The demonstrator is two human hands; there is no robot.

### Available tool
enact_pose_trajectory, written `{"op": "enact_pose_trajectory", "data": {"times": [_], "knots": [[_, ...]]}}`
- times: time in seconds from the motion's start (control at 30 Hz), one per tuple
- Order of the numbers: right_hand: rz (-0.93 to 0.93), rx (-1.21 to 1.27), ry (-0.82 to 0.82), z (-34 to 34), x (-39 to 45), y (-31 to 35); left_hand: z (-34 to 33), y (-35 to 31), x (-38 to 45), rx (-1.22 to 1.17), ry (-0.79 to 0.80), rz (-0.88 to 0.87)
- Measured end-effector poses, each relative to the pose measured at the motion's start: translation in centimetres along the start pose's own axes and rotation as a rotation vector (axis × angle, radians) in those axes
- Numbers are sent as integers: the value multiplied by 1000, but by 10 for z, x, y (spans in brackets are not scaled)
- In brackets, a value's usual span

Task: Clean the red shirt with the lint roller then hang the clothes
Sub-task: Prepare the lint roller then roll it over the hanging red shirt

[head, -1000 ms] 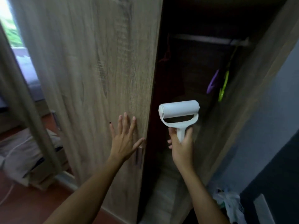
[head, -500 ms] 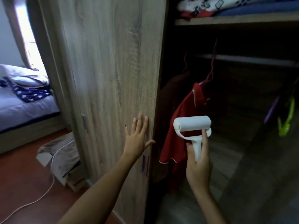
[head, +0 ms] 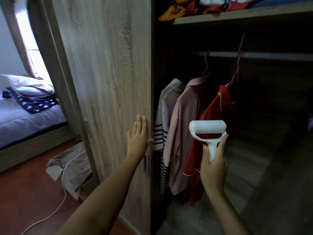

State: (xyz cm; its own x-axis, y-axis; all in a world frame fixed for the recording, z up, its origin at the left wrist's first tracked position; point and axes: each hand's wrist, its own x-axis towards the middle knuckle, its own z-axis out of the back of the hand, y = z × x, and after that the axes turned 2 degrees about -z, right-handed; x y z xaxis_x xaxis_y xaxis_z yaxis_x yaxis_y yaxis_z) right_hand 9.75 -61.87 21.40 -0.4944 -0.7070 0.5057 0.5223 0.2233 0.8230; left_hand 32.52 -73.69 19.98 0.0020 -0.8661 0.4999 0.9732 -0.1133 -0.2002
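Head view. Left hand (head: 139, 135) lies flat, fingers spread and released, on the wardrobe door (head: 108, 82) near its edge. Right hand (head: 213, 164) is clenched round the handle of the lint roller (head: 208, 127), held upright in front of the red shirt (head: 209, 131). Shirt hangs on a hanger from the rail (head: 271, 55), right of a pink shirt (head: 183, 126) & a striped top (head: 163, 116). Step: access, pre-cleaning. Next, prob.: free left hand to steady the shirt or lift it off w/ hanger, then roll.
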Motion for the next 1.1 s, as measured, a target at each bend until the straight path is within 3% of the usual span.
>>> {"op": "enact_pose_trajectory", "data": {"times": [0.67, 0.8, 0.93, 1.0, 1.1], "knots": [[-132, -18, -90, -18, 12, -4, -8, 59, 26, -72, -7, -40], [-131, 3, -140, -13, 19, -3, -4, 23, 22, -183, -163, -52], [-127, 58, -207, -2, 36, -7, 14, -58, 20, -500, -375, -489], [-136, 97, -216, 5, 49, -9, 18, -97, 19, -581, -341, -557], [-125, 148, -235, 18, 68, -10, 7, -134, 11, -629, -160, -369]]}}
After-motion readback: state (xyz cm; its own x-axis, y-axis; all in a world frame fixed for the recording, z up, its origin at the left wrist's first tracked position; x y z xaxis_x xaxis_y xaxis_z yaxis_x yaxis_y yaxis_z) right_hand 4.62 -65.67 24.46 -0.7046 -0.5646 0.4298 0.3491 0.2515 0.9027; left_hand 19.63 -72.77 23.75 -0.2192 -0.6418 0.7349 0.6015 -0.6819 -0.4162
